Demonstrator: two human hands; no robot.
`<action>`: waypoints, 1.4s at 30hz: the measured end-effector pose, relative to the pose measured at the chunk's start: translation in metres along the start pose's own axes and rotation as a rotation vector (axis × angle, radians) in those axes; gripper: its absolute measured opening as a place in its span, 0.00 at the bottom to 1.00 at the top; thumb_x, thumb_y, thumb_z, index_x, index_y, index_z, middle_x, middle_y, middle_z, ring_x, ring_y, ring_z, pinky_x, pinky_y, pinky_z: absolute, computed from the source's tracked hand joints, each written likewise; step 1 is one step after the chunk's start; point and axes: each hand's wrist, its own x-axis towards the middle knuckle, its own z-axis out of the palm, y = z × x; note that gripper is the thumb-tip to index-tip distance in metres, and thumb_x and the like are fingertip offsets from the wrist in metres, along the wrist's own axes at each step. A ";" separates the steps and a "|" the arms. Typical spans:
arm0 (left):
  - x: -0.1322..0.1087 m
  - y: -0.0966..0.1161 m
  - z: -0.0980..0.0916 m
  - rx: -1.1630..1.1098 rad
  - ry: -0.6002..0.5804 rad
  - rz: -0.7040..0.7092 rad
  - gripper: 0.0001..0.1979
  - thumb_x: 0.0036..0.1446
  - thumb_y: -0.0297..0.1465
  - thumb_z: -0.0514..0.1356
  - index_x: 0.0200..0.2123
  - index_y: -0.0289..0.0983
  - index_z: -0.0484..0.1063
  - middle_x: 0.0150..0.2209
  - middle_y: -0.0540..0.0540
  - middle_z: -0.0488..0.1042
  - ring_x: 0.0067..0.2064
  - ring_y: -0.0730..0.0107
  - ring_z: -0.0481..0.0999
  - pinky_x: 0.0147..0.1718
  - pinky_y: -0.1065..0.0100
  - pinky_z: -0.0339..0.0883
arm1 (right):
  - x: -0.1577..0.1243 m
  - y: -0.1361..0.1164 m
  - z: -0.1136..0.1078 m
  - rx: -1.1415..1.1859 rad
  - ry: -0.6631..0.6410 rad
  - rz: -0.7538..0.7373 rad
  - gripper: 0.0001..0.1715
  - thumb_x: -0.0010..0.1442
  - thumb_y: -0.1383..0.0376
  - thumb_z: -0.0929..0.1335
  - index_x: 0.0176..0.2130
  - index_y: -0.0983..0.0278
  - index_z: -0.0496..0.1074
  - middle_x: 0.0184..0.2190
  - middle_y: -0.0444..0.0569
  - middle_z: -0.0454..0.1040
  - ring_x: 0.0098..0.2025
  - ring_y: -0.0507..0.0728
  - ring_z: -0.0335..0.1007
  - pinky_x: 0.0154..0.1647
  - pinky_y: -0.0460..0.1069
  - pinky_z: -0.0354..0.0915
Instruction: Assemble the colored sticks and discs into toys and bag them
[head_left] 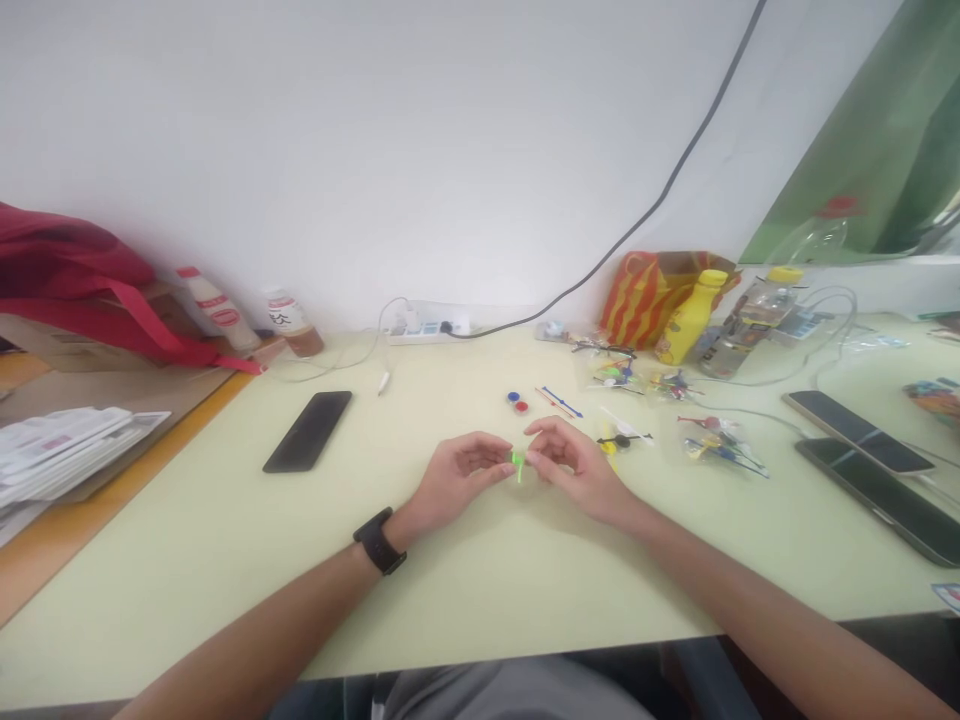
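Note:
Between my two hands, a little above the table, is a small bright green plastic piece (518, 463). My left hand (466, 473), with a black watch on its wrist, pinches it from the left. From the other side the thumb and fingers of my right hand (571, 465) close on it; its exact shape is partly hidden by the fingertips. Just beyond my hands lie a blue round piece (513, 397), a red round piece (522, 407) and a blue arrow-ended stick (562, 402). Black, white and yellow pieces (621, 440) rest right of my right hand.
Small bags of coloured parts (721, 445) lie to the right, near two phones (877, 500). A yellow bottle (690, 318) and a striped bag (634, 295) stand behind. Another phone (308, 431) lies left. A power strip (427, 325) sits by the wall.

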 end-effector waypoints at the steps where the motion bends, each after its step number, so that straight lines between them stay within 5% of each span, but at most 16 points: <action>1: 0.000 0.000 0.000 -0.004 0.009 0.001 0.14 0.58 0.36 0.72 0.45 0.36 0.79 0.43 0.41 0.82 0.44 0.61 0.82 0.49 0.59 0.77 | 0.000 0.000 -0.001 -0.003 0.017 -0.004 0.22 0.69 0.54 0.68 0.58 0.57 0.65 0.36 0.45 0.71 0.32 0.54 0.68 0.35 0.50 0.67; 6: 0.000 0.000 -0.001 -0.027 0.034 0.003 0.14 0.56 0.35 0.72 0.44 0.36 0.80 0.43 0.41 0.82 0.44 0.61 0.81 0.48 0.59 0.77 | -0.002 0.000 -0.001 -0.031 0.089 0.007 0.44 0.70 0.54 0.67 0.73 0.50 0.40 0.38 0.43 0.69 0.28 0.52 0.62 0.31 0.49 0.64; 8: 0.001 0.001 -0.001 -0.042 0.030 0.016 0.13 0.56 0.35 0.73 0.43 0.36 0.80 0.43 0.41 0.82 0.44 0.61 0.81 0.48 0.59 0.77 | -0.003 0.000 -0.002 -0.046 0.094 0.013 0.42 0.70 0.52 0.67 0.73 0.49 0.44 0.39 0.43 0.70 0.28 0.52 0.62 0.31 0.49 0.63; 10: 0.001 0.002 -0.001 -0.044 0.033 0.037 0.13 0.55 0.35 0.73 0.42 0.36 0.81 0.43 0.41 0.81 0.45 0.61 0.81 0.49 0.59 0.77 | -0.003 0.000 -0.004 -0.068 0.043 0.048 0.23 0.71 0.50 0.65 0.60 0.55 0.68 0.34 0.43 0.70 0.27 0.52 0.61 0.30 0.49 0.62; 11: 0.001 0.003 0.000 -0.040 0.039 0.047 0.12 0.55 0.35 0.73 0.41 0.36 0.81 0.43 0.41 0.81 0.45 0.61 0.81 0.49 0.59 0.77 | -0.003 0.000 -0.006 -0.077 -0.008 0.074 0.21 0.72 0.48 0.63 0.46 0.59 0.75 0.29 0.44 0.69 0.26 0.53 0.61 0.30 0.50 0.61; 13: 0.001 0.003 0.000 -0.030 0.049 0.054 0.12 0.55 0.34 0.73 0.40 0.36 0.81 0.42 0.41 0.81 0.45 0.61 0.81 0.50 0.59 0.77 | -0.001 -0.001 -0.008 -0.092 -0.099 0.101 0.35 0.73 0.46 0.59 0.22 0.62 0.68 0.20 0.44 0.62 0.24 0.53 0.58 0.30 0.51 0.59; 15: 0.001 0.004 0.000 -0.025 0.053 0.047 0.12 0.55 0.34 0.73 0.40 0.36 0.81 0.42 0.42 0.81 0.45 0.61 0.81 0.50 0.59 0.77 | 0.001 -0.002 -0.009 -0.093 -0.114 0.091 0.37 0.72 0.45 0.61 0.18 0.62 0.60 0.18 0.43 0.58 0.23 0.52 0.55 0.29 0.51 0.56; 19: 0.001 0.002 0.000 -0.029 0.040 0.036 0.12 0.55 0.34 0.73 0.41 0.36 0.80 0.42 0.42 0.81 0.45 0.62 0.81 0.50 0.59 0.77 | 0.003 -0.005 -0.005 -0.007 -0.034 0.072 0.23 0.63 0.47 0.72 0.32 0.61 0.67 0.26 0.42 0.67 0.28 0.52 0.60 0.29 0.48 0.59; 22: 0.001 0.001 0.000 -0.020 0.028 0.029 0.13 0.55 0.34 0.73 0.41 0.35 0.80 0.42 0.42 0.82 0.45 0.61 0.82 0.49 0.59 0.77 | 0.003 -0.006 -0.002 0.017 -0.014 0.054 0.21 0.60 0.49 0.75 0.40 0.61 0.69 0.34 0.45 0.72 0.31 0.52 0.65 0.33 0.48 0.63; 34: -0.001 0.003 0.002 -0.008 0.003 0.007 0.15 0.56 0.36 0.73 0.45 0.36 0.81 0.45 0.40 0.83 0.46 0.58 0.83 0.50 0.58 0.77 | 0.002 -0.003 0.002 -0.036 -0.008 0.055 0.18 0.61 0.52 0.74 0.43 0.60 0.71 0.37 0.47 0.75 0.33 0.53 0.72 0.35 0.50 0.68; 40: -0.001 0.002 0.001 0.000 0.047 0.005 0.15 0.56 0.37 0.73 0.44 0.36 0.81 0.44 0.40 0.83 0.45 0.58 0.83 0.49 0.58 0.78 | 0.002 -0.004 -0.002 0.049 0.043 0.089 0.27 0.63 0.51 0.72 0.57 0.56 0.66 0.35 0.43 0.71 0.29 0.51 0.63 0.31 0.48 0.63; 42: -0.001 0.000 0.000 0.014 0.055 -0.008 0.15 0.55 0.37 0.73 0.43 0.36 0.81 0.43 0.41 0.83 0.45 0.59 0.83 0.49 0.58 0.78 | 0.002 -0.005 -0.004 0.111 0.050 0.111 0.21 0.66 0.50 0.70 0.53 0.57 0.70 0.34 0.42 0.67 0.27 0.50 0.58 0.29 0.48 0.59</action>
